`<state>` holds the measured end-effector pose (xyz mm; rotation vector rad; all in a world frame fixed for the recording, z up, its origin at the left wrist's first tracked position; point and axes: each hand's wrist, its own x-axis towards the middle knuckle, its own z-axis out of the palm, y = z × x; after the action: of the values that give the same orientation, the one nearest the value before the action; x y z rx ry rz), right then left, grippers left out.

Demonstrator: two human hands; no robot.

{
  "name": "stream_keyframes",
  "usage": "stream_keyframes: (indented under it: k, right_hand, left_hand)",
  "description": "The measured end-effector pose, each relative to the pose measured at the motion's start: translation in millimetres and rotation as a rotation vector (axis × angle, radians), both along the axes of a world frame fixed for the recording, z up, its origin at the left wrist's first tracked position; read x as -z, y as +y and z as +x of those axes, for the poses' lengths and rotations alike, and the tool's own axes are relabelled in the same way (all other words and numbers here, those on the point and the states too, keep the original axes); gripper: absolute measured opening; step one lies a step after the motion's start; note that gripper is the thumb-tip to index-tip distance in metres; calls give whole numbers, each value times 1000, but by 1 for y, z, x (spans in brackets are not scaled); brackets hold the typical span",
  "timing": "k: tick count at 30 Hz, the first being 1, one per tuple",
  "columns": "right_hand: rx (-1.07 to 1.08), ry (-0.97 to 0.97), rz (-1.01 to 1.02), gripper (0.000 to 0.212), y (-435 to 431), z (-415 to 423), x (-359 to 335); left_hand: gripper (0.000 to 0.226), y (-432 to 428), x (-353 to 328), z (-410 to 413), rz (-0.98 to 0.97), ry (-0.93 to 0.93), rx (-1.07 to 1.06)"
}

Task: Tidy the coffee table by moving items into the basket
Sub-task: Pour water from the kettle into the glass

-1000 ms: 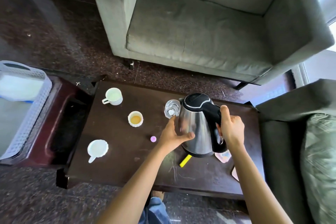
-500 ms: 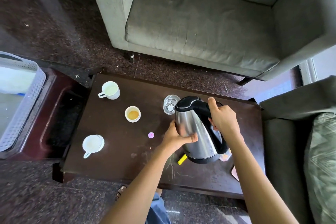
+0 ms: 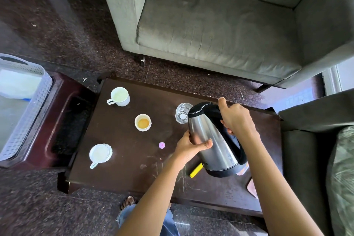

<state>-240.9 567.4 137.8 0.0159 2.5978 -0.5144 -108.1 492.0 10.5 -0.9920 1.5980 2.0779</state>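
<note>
Steel kettle [image 3: 212,140] is hanging tilted over the right side of the coffee table [image 3: 124,168], right hand [image 3: 235,119] wrapping its handle, left hand [image 3: 189,147] cupping its body (thumb across the metal). The carry seems to be starting, calling for a level swing leftward to the basket [image 3: 28,117].

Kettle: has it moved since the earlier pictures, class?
Yes. The kettle has tilted, apparently lifted: its lid stays beside the glass, while its base has swung toward the person, overlapping the yellow strip.

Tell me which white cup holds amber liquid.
The middle cup, handleless, nearest the glass. The far cup and near cup have handles and look white inside.
</note>
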Motion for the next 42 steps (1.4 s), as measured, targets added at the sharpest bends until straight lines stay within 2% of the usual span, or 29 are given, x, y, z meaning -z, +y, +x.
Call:
stream_keyframes:
  k: [18,23,33,39,42]
  right_hand:
    - [-43,17,78,70,-23,-8,-11]
    - [-24,29,119,81,-26,-9,-19]
    - [-26,72,171,74,-27,-10,-31]
    - [-48,72,204,72,-27,-9,-36]
    - [-43,67,214,76,-28,-10,-33]
  left_hand:
    - [62,-3,-17,0,25,52,-38]
    - [54,-2,-26,-1,44,57,-25]
    - [37,-2,-35,-6,90,82,-7]
    - [51,3,-36,-7,62,80,-39]
    - [48,3,-37,-8,51,78,-40]
